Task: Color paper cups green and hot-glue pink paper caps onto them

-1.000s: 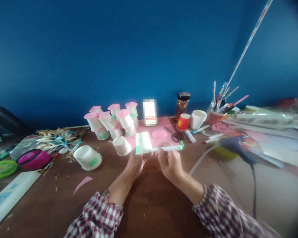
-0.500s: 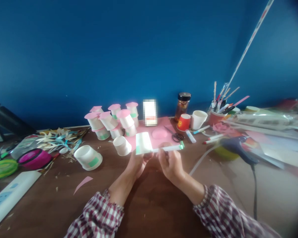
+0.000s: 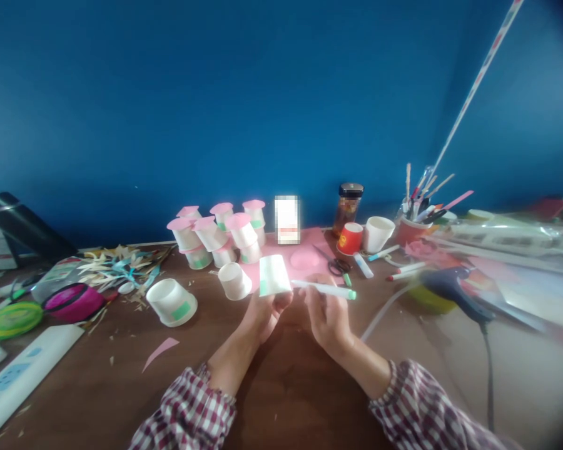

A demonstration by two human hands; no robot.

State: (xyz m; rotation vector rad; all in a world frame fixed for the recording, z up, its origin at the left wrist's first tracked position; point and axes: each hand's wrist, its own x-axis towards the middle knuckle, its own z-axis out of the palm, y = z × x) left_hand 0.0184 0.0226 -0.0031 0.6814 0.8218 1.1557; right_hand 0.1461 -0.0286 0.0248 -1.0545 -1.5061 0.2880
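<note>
My left hand [image 3: 264, 312] is closed around the lower part of a white paper cup [image 3: 274, 274], which carries pale green colouring on its side. A white marker [image 3: 327, 289] with a green end is pinched in the fingers of my right hand [image 3: 329, 315]. Its tip points left and lies close to the cup's lower right edge; whether it touches I cannot tell. Just left of the held cup, another white cup [image 3: 233, 281] leans on the table. Beyond both hands lies a sheet of pink paper [image 3: 315, 240] with scissors [image 3: 338, 267] and a green marker cap [image 3: 347, 280].
Stacked white cups with pink tops [image 3: 211, 234] stand at the back left. A larger white cup [image 3: 171, 303] is nearer. To the right are a red cup [image 3: 349, 239], a jar [image 3: 348, 212], a pen holder [image 3: 413, 228] and a corded glue gun [image 3: 460, 290]. A power strip [image 3: 28, 375] lies at left.
The marker has tilted and its tip has drawn slightly away from the cup's side. The held cup has turned a little, showing less green. The whole view has shifted slightly.
</note>
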